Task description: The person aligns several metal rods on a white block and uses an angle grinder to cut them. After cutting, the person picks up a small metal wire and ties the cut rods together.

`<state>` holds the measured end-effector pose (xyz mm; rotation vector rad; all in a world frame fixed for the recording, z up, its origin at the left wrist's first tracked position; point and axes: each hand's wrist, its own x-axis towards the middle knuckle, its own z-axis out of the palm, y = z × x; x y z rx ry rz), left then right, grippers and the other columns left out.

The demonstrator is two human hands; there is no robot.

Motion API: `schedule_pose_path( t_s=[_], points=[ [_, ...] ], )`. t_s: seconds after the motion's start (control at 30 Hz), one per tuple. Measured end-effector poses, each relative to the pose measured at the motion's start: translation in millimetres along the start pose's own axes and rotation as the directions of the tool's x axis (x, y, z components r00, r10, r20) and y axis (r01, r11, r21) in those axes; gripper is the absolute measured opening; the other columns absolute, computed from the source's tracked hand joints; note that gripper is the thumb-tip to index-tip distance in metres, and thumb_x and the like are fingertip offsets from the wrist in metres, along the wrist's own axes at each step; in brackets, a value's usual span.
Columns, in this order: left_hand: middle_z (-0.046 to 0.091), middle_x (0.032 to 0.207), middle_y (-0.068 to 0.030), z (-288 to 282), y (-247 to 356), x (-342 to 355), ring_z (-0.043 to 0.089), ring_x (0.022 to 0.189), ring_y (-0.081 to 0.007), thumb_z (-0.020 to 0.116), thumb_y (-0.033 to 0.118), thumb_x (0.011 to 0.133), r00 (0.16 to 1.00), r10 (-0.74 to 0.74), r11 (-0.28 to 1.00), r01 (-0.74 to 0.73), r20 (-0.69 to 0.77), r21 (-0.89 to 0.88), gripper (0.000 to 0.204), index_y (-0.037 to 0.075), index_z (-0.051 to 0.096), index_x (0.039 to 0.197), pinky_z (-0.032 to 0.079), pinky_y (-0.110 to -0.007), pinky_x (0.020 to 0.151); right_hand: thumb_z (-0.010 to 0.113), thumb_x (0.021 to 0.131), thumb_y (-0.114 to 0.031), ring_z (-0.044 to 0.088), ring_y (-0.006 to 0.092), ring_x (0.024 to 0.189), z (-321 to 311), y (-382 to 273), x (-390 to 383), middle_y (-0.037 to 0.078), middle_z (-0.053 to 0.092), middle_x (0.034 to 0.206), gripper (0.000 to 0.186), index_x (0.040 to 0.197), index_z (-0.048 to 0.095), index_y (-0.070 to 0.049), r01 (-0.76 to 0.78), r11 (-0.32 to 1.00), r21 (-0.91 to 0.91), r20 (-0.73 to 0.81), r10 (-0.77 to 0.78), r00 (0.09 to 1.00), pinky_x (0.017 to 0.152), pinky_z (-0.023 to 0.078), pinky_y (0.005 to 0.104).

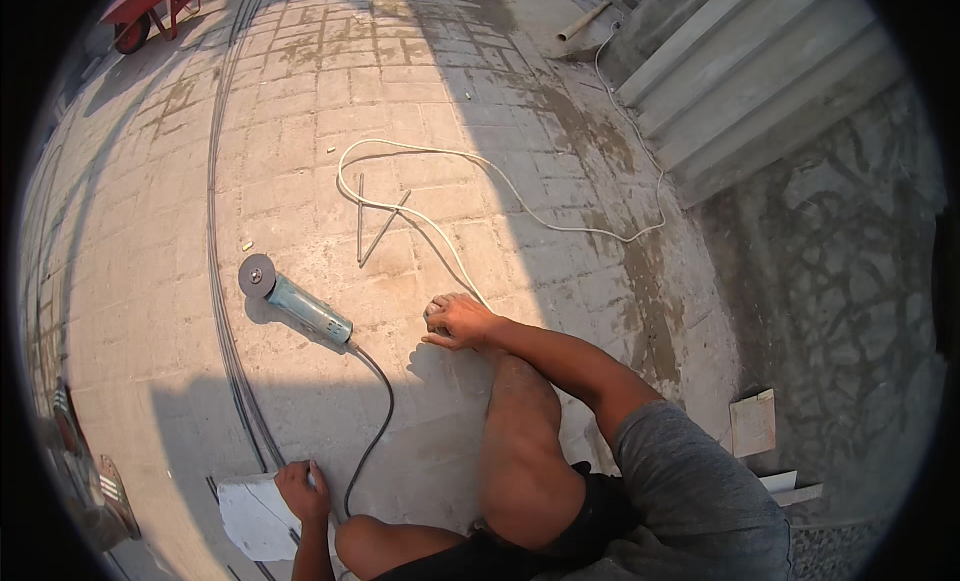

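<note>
My right hand (458, 321) hangs past my raised knee, its fingers curled; whatever they may hold is hidden. Low on the left, my left hand (303, 489) is closed at the edge of a white sheet (250, 516), with a small pale tip showing at its fingers that I cannot identify. An angle grinder (300, 306) with a dark disc lies on the paving between my hands, to the upper left. Its black cord (383, 411) curves down toward my legs. Long thin metal rods (216, 231) run along the ground and pass by the sheet.
Two short rods (383, 229) lie beyond the grinder beside a looped white cable (500, 176). A red wheelbarrow (150, 6) stands far left. Another person's sandalled foot (115, 491) is at the left edge. Corrugated panels (750, 71) and a rough wall (830, 281) border the right.
</note>
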<state>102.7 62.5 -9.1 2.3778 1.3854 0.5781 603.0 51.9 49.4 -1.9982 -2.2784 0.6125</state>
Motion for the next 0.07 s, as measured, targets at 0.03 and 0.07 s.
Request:
schedule_pose_path(
  t_s=[0.03,0.07],
  points=[
    [0.062,0.081,-0.0127,4,-5,-5,0.059,0.083,-0.0346,0.068,0.011,0.088,1.0,-0.003,1.0,0.003,0.02,0.021,0.011,0.002,0.064,0.083,0.042,-0.045,0.083,0.069,0.095,-0.047,0.069,0.0301,0.086,-20,-12,-7,0.01,0.074,0.089,0.035,0.099,0.077,-0.014,-0.029,0.984,0.176,-0.176,0.06,0.982,0.076,0.054,0.046],
    [0.063,0.082,-0.0134,8,-12,-12,0.059,0.084,-0.0344,0.068,0.012,0.088,0.999,0.014,1.0,-0.015,0.05,0.02,0.01,0.002,0.065,0.084,0.042,-0.045,0.083,0.07,0.095,-0.044,0.07,0.0285,0.075,-43,-31,-20,0.008,0.075,0.084,0.032,0.101,0.076,-0.013,-0.144,0.941,0.308,-0.21,0.215,0.954,0.07,0.055,0.0438]
  ],
)
